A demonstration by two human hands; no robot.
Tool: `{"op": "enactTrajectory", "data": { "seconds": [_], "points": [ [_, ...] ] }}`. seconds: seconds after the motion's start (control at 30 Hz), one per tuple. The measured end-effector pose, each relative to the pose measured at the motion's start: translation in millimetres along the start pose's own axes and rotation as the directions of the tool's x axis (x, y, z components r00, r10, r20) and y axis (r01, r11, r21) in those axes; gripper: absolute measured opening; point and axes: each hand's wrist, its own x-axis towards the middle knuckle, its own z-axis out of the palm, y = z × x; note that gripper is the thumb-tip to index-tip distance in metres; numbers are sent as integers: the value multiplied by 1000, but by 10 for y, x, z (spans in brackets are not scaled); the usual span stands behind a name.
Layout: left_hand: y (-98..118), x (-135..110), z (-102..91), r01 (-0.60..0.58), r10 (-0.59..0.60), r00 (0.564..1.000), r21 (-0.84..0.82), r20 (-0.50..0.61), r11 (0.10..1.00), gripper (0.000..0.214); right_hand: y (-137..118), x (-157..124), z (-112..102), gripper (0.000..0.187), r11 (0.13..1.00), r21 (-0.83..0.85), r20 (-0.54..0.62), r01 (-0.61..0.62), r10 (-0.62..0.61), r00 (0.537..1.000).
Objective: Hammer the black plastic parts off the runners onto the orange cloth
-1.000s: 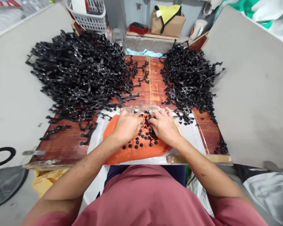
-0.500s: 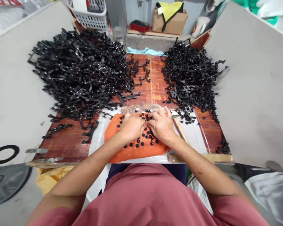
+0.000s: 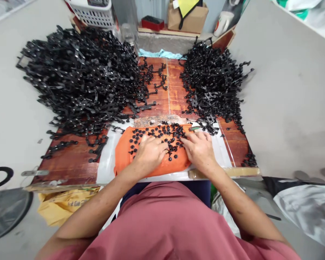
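Observation:
Many small black round-headed parts lie scattered over an orange cloth in front of me. My left hand rests on the cloth's middle, its fingers curled and thumb drawn in beside the parts. What its fingertips hold, if anything, is too small to make out. At the cloth's right side is my right hand, thumb and forefinger closed together against the cluster of parts. Any piece between those fingertips is hidden. A green-tipped tool lies just beyond the right hand, partly covered by it.
A big heap of black linked plastic pieces fills the back left, and a smaller heap of black parts the back right. Grey panels wall both sides. Behind stand a white basket, a red box and a mug.
My hands have drawn apart: the right moved right, off the middle of the cloth, and the left slid slightly lower. More black parts show between them. The whole view has shifted a little.

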Motion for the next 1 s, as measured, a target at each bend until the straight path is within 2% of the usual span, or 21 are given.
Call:
{"op": "enactTrajectory", "data": {
  "seconds": [0.07,0.17,0.27,0.37,0.53,0.6,0.7,0.87,1.0],
  "points": [
    [20,-55,37,9,-9,999,-1,-39,1000,21,21,-44,8,25,999,-10,-56,-53,52,997],
    [49,-95,73,-8,8,998,1,-69,1000,18,-46,-113,-1,23,997,68,-74,-28,33,997],
    [101,-69,114,-17,19,999,33,-51,999,15,-185,-170,31,22,990,141,-56,-15,23,998],
    [146,-11,132,28,-28,1000,38,-14,999,18,-289,-156,96,20,990,135,-21,-49,53,998],
    [39,-3,-3,149,-149,989,-131,10,980,24,-304,-38,93,16,991,71,41,-113,111,993],
    [-51,-43,-66,211,-212,977,-224,20,952,24,-306,-16,60,15,989,93,8,-117,117,993],
    [-130,-106,-89,275,-259,961,-308,93,911,23,-373,-19,60,18,985,162,-65,-59,70,995],
    [-63,-134,-25,303,-283,949,-161,138,939,25,-583,-47,209,24,985,153,-108,83,-67,992],
    [-38,-143,-18,320,-316,946,-48,77,946,22,-621,-115,242,19,982,153,-148,114,-91,985]
  ]
}}
